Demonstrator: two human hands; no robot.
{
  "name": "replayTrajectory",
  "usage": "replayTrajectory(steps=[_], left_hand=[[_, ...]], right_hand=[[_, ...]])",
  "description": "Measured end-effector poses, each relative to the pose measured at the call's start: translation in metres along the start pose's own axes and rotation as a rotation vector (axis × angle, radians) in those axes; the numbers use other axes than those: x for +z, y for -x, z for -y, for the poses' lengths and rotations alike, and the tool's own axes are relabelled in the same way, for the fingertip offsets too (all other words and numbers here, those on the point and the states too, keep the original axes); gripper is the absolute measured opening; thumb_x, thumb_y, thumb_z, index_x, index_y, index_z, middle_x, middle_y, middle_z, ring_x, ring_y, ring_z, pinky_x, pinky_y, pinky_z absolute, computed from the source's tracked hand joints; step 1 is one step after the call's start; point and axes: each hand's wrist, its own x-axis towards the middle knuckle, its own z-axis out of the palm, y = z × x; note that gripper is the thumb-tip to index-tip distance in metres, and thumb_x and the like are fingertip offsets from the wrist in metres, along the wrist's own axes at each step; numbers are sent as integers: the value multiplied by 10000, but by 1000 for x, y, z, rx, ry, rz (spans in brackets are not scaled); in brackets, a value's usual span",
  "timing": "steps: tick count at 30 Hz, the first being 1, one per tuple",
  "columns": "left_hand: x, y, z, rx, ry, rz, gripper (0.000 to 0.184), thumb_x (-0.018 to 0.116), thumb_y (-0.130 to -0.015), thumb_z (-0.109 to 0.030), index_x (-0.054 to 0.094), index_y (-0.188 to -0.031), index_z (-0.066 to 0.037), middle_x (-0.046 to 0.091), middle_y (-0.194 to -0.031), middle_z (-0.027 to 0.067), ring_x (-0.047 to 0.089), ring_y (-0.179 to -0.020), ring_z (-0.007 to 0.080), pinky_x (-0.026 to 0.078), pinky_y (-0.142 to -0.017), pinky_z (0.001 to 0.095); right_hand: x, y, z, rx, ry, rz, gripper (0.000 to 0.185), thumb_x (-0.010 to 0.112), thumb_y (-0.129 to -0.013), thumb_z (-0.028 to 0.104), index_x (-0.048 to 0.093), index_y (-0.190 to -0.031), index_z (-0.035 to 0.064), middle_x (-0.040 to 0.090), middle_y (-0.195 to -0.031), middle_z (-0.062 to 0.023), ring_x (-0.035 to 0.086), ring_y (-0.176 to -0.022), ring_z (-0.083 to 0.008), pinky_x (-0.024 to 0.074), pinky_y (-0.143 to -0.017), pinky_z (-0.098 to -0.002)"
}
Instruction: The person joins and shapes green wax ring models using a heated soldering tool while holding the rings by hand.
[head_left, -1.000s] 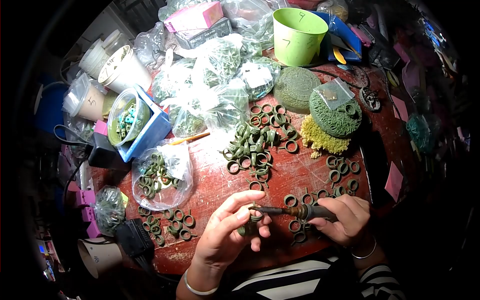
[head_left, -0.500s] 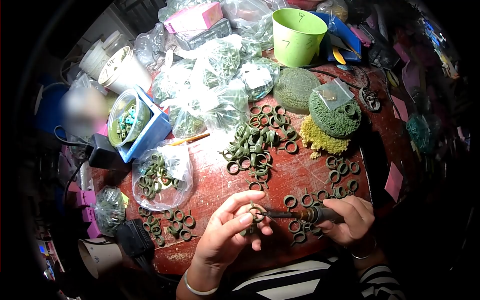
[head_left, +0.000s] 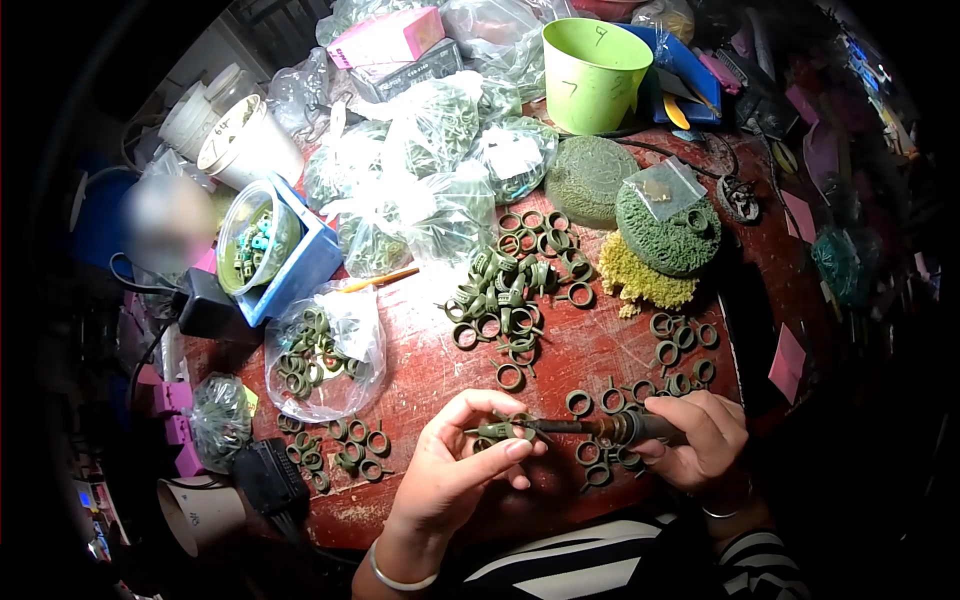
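Left of the ring heap [head_left: 508,280]: clear bag [head_left: 350,388], green rings inside. Loose rings [head_left: 348,453] on your red bench [head_left: 415,335], left of the heap and nearer you. Your left hand [head_left: 452,465], on the near side of the heap, pinches a green ring [head_left: 516,428] between thumb and fingers. Dark pen-like tool [head_left: 625,427] points at that ring; tip contact unclear. Your right hand [head_left: 697,437], right of the heap and nearer you, grips the tool's handle.

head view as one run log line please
left hand: holds green pieces | right hand: grips tool, tip at green pieces | red table: loose rings, clear bag
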Motion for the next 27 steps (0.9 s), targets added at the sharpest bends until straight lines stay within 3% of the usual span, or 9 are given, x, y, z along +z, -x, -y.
replayTrajectory(steps=[10,15,20,24,27], left_hand=[[9,1,0,97,-112,-76,363,694,-862,117,551,-1178,11,630,-1098,132,713,-973,227,617,-665,279],[12,1,1,149,-166,-117,347,694,-848,125,571,-1148,3,633,-1110,129,708,-956,225,609,-653,268],[11,4,2,133,-117,-105,365,722,-834,78,576,-1154,-20,651,-1071,121,703,-912,217,591,-621,266],[5,5,1,64,-28,-31,375,702,-854,115,578,-1193,15,632,-1019,112,711,-935,238,615,-651,278],[2,5,1,45,-2,-19,381,709,-851,108,577,-1197,15,631,-1017,110,711,-931,234,615,-653,275]], right_hand=[[-1,-2,2,5,25,28,446,804,-871,373,667,-1084,5,644,-779,-76,625,-550,-193,504,-473,-300],[-3,-8,1,74,62,13,374,815,-868,265,676,-1088,-4,650,-824,-89,638,-595,-221,510,-498,-316],[-16,-15,-8,237,221,-210,221,775,-901,146,656,-1032,13,622,-836,-110,632,-638,-251,493,-543,-338],[-26,-7,-26,343,341,-228,244,756,-904,94,634,-1086,-12,613,-864,-146,621,-709,-318,499,-595,-365],[-25,-3,-33,341,369,-232,250,758,-901,86,640,-1098,-13,616,-857,-149,622,-701,-311,500,-594,-361]])
